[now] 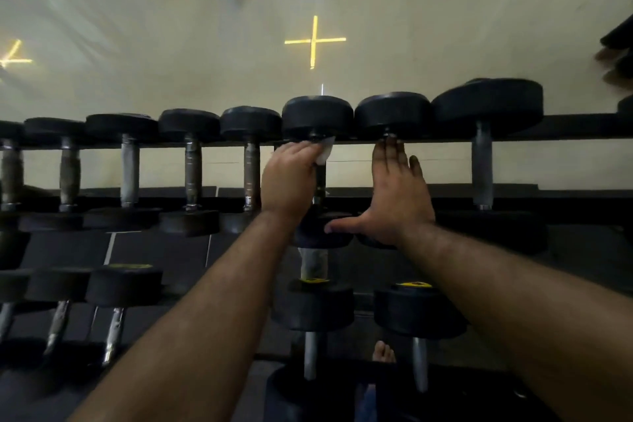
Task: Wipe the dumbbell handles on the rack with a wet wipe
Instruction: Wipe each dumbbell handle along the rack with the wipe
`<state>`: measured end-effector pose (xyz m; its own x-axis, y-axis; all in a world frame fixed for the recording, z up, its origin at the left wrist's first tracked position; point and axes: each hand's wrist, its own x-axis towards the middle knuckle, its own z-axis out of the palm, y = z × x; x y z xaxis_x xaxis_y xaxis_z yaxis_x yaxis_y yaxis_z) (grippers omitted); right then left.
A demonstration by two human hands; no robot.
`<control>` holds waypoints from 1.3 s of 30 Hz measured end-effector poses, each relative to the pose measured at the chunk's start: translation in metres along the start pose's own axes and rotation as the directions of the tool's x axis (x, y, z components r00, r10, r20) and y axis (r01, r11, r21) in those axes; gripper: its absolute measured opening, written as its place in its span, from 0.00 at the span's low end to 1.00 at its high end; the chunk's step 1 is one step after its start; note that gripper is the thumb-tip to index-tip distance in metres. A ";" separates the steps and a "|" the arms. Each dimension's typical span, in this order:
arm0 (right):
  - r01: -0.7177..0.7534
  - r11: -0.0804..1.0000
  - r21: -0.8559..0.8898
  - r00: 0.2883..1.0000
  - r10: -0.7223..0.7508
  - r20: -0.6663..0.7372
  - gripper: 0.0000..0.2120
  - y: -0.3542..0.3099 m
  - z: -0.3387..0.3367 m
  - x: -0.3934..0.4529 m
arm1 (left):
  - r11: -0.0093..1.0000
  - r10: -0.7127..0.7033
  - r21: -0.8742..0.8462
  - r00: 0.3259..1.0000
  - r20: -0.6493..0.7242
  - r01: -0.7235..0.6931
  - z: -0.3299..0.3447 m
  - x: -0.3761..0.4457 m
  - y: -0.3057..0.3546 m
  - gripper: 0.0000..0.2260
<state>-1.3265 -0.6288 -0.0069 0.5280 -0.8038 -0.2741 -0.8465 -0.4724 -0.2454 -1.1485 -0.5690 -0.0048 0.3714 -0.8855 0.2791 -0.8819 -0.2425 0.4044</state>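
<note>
A: Dumbbell handle (pixel 320 181), centre of the frame on the top row of the rack (pixel 565 128): our left hand (pixel 289 178) has its fingers curled round it, with the wet wipe (pixel 325 151) bunched under them at the far end.

B: Our right hand (pixel 397 195) lies flat, fingers straight, holding nothing, over the neighbouring dumbbell.

A: We reckon the wipe could slip loose, leaving bare skin rubbing steel.

B: Or the dumbbell rolls. No containers in sight.
</note>
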 end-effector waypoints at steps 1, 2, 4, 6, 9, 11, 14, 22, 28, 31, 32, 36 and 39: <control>0.015 1.000 -0.015 1.000 -0.015 0.004 0.85 -0.001 0.001 0.001 | 0.996 0.071 0.044 0.997 0.031 -0.073 0.006 0.004 -0.003 0.12; 0.020 1.000 -0.017 1.000 -0.020 0.006 0.85 -0.001 0.002 0.001 | 0.989 0.119 0.077 0.991 0.064 -0.124 0.010 0.007 -0.007 0.12; 0.016 1.000 0.002 1.000 -0.016 0.006 0.85 -0.001 0.004 0.003 | 0.978 0.167 0.107 0.978 0.123 -0.180 0.014 0.011 -0.015 0.13; 0.014 1.000 0.004 1.000 -0.014 0.012 0.85 0.000 0.005 0.003 | 0.964 0.222 0.102 0.956 0.190 -0.245 0.011 0.011 -0.024 0.13; 0.030 0.999 -0.021 0.999 -0.030 0.027 0.83 -0.001 0.005 0.004 | 0.907 0.391 -0.022 0.820 0.417 -0.421 -0.006 0.002 -0.036 0.13; 0.037 0.999 -0.037 0.999 -0.036 0.031 0.83 -0.002 0.004 0.003 | 0.867 0.452 -0.119 0.664 0.595 -0.483 -0.018 -0.004 -0.044 0.12; 0.023 0.999 -0.049 0.999 -0.021 0.026 0.82 -0.005 0.004 0.001 | 0.797 0.554 -0.082 0.670 0.495 -0.598 -0.024 0.002 -0.048 0.11; 0.002 0.998 -0.061 1.000 -0.002 0.004 0.83 -0.006 0.004 -0.001 | 0.845 0.392 0.205 0.834 0.389 -0.494 0.007 0.030 -0.017 0.11; 0.004 0.999 -0.039 1.000 -0.004 0.005 0.83 -0.007 0.001 -0.002 | 0.970 0.226 -0.126 0.586 0.778 -0.206 -0.006 0.017 -0.017 0.13; 0.000 0.999 -0.039 1.000 0.000 0.002 0.83 -0.008 0.000 -0.003 | 0.978 0.188 -0.202 0.673 0.716 -0.058 -0.006 0.027 -0.008 0.13; 0.002 0.999 -0.040 1.000 -0.002 0.007 0.83 -0.008 0.000 -0.003 | 0.978 0.189 -0.197 0.671 0.717 -0.065 -0.005 0.028 -0.001 0.12; 0.003 0.998 -0.057 1.000 -0.002 0.002 0.82 -0.009 -0.001 -0.003 | 0.984 0.179 -0.148 0.518 0.836 -0.102 -0.008 0.020 0.004 0.10; -0.003 0.998 -0.070 1.000 0.003 -0.005 0.83 -0.008 0.001 -0.004 | 0.985 0.169 -0.156 0.477 0.862 -0.066 -0.046 0.033 -0.025 0.14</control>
<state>-1.3213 -0.6216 -0.0045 0.5254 -0.8068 -0.2703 -0.8508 -0.4940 -0.1793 -1.1009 -0.5744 0.0342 -0.2220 -0.8053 -0.5497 -0.8483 -0.1184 0.5161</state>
